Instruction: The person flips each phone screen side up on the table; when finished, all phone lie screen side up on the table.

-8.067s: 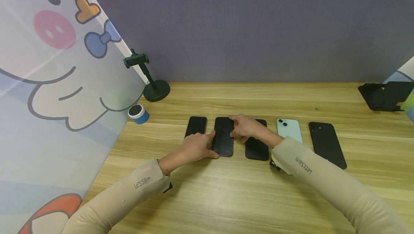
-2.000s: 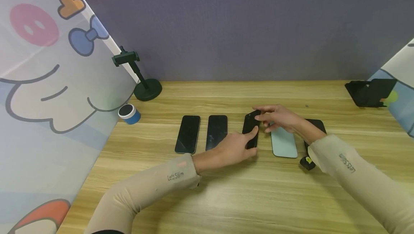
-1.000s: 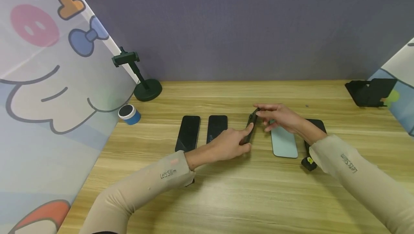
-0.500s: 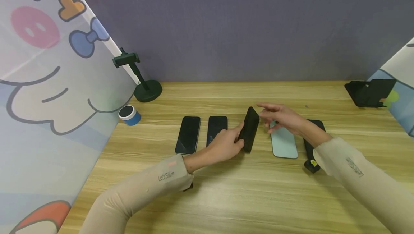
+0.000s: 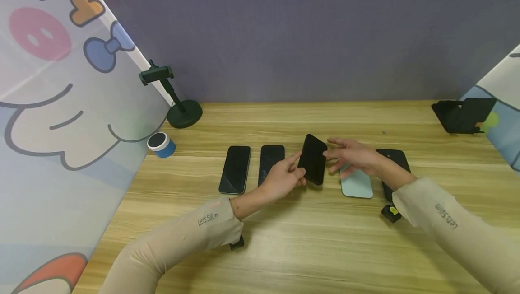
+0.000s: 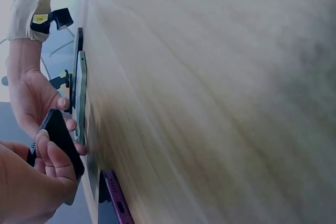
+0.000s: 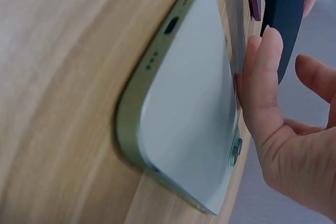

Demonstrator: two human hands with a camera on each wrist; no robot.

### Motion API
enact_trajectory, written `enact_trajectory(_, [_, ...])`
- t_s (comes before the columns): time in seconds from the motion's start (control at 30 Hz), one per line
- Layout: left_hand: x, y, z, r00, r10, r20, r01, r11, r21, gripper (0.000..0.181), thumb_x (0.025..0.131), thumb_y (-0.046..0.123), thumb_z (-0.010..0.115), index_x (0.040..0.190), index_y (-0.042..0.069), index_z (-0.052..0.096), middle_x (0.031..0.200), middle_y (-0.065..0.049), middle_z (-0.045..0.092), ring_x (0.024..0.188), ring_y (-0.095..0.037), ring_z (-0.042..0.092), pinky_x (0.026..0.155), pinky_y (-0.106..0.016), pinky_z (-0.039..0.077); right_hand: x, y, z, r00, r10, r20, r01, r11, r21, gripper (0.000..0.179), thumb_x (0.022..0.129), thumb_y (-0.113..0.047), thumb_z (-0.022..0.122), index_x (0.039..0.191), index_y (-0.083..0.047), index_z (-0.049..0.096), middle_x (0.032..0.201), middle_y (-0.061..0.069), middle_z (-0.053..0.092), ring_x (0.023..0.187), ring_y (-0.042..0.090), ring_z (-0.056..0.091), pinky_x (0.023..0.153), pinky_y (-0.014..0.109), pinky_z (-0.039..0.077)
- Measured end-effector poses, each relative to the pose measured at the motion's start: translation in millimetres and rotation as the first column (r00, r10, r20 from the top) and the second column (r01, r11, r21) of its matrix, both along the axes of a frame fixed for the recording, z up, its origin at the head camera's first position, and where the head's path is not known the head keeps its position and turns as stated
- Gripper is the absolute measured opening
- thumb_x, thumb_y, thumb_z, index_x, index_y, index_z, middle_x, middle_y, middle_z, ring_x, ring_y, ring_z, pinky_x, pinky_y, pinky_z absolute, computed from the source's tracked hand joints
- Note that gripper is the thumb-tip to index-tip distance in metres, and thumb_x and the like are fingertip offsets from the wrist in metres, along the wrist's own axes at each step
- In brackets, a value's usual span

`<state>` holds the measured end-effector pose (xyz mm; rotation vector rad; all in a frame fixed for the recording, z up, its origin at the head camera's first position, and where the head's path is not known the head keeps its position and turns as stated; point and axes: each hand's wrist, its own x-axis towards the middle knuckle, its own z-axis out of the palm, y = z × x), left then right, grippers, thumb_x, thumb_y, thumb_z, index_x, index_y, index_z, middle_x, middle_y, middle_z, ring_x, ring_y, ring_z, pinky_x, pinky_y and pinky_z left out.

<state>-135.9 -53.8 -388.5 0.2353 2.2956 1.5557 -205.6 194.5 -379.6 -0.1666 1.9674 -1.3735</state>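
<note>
My left hand (image 5: 280, 179) pinches a black smartphone (image 5: 313, 158) by its left long edge, thumb on one face and fingers behind it. The phone is tilted over the table, dark glassy face upward. In the left wrist view the held phone (image 6: 65, 142) shows its port end. My right hand (image 5: 353, 156) has loosely spread fingers, with fingertips right at the phone's right edge. Below that hand lies a pale green phone (image 5: 357, 185), back up, its camera end hidden in the head view; the right wrist view shows this green phone (image 7: 189, 93) close up.
Two dark phones, one far left (image 5: 235, 170) and another beside it (image 5: 271, 161), lie screen up. A black phone (image 5: 398, 156) lies under my right forearm. Farther off stand a blue-and-white jar (image 5: 161, 145), a dark phone stand (image 5: 184, 113) and a black folding holder (image 5: 463, 115).
My hands have shifted right from the second phone to the third. That phone was lifted from back up, turned on its long edge, and now tilts face up in my left hand.
</note>
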Motion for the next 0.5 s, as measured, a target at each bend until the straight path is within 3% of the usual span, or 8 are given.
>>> enact_trajectory(0.1, [2.0,-0.3,-0.3,1.000,0.009,0.022,-0.010,0.999,0.036,0.059,0.103,0.019,0.054,0.158,0.019,0.032,0.084,-0.012,0.071,0.074,-0.027,0.064,0.048,-0.021,0.036,1.3,-1.7,-0.7,1.000,-0.023,-0.008,0.022,0.999,-0.033,0.086,0.103,-0.029,0.057,0.162,-0.009,-0.001,0.157,0.032,0.031,0.094,0.022,0.071,0.068,0.035,0.061])
enact_trajectory(0.23, [2.8,-0.9,-2.0,1.000,-0.002,0.016,0.001,0.998,0.068,0.060,0.104,0.020,0.054,0.159,0.021,0.030,0.083,-0.008,0.070,0.078,-0.024,0.066,0.052,-0.021,0.039,3.2,-3.7,-4.0,0.997,-0.052,-0.051,0.048,0.996,-0.070,0.090,0.099,-0.024,0.064,0.163,-0.011,0.002,0.146,0.030,0.040,0.093,0.023,0.069,0.069,0.036,0.061])
enact_trajectory(0.4, [3.0,-2.4,-0.7,0.998,-0.044,-0.037,0.047,0.996,0.080,0.063,0.104,0.020,0.053,0.160,0.021,0.026,0.088,-0.015,0.072,0.078,-0.025,0.063,0.052,-0.021,0.039,4.6,-4.1,-3.1,0.988,-0.100,-0.116,0.089,0.991,-0.102,0.089,0.097,-0.019,0.067,0.163,-0.012,0.009,0.122,0.014,0.044,0.086,0.022,0.066,0.065,0.034,0.060])
enact_trajectory(0.5, [3.3,-4.8,1.3,0.993,-0.080,-0.090,0.084,0.996,0.042,0.064,0.104,0.022,0.053,0.161,0.022,0.023,0.092,-0.015,0.072,0.075,-0.022,0.062,0.051,-0.021,0.038,5.1,-3.7,-0.6,0.983,-0.121,-0.139,0.103,0.986,-0.128,0.088,0.097,-0.017,0.068,0.163,-0.013,0.010,0.122,0.013,0.040,0.084,0.020,0.065,0.063,0.032,0.059])
